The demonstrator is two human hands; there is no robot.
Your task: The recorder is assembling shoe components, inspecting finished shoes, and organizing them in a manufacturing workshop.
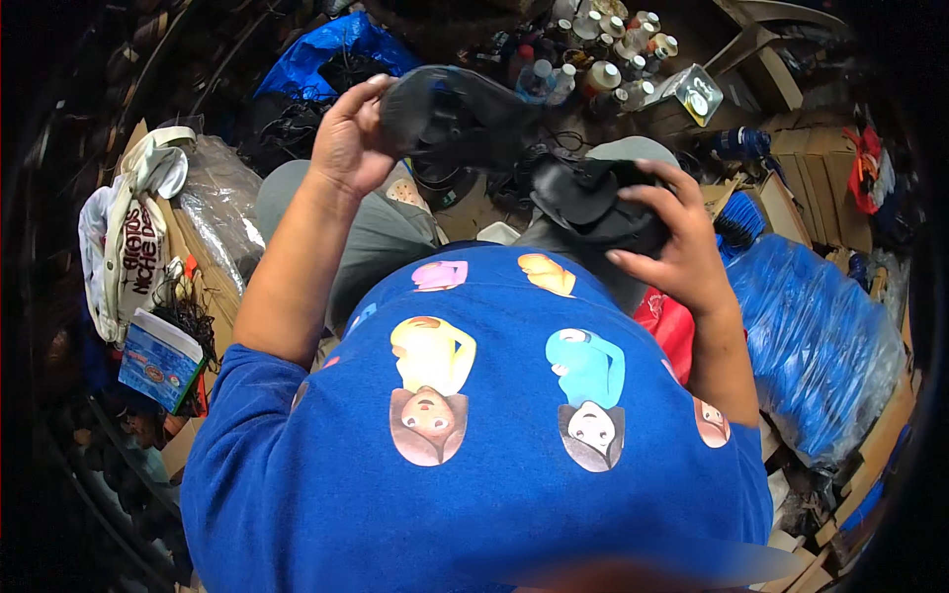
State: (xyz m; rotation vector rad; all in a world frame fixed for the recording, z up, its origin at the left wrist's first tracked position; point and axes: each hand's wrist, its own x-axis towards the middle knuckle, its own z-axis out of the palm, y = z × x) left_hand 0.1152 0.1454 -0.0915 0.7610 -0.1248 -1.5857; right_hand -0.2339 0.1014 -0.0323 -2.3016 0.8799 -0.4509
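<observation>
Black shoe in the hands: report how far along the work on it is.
Done: nothing on the black shoe can be told as finished. In hand: the left hand grips its toe end with the sole turned up, while the right hand holds its dark upper end. Left: unclear; small bottles stand untouched on the floor beyond.

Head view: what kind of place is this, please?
Probably a small shoe-repair workshop: both hands hold a black shoe, glue-like bottles crowd the floor ahead, and cardboard boxes and blue plastic bags pile around.
</observation>
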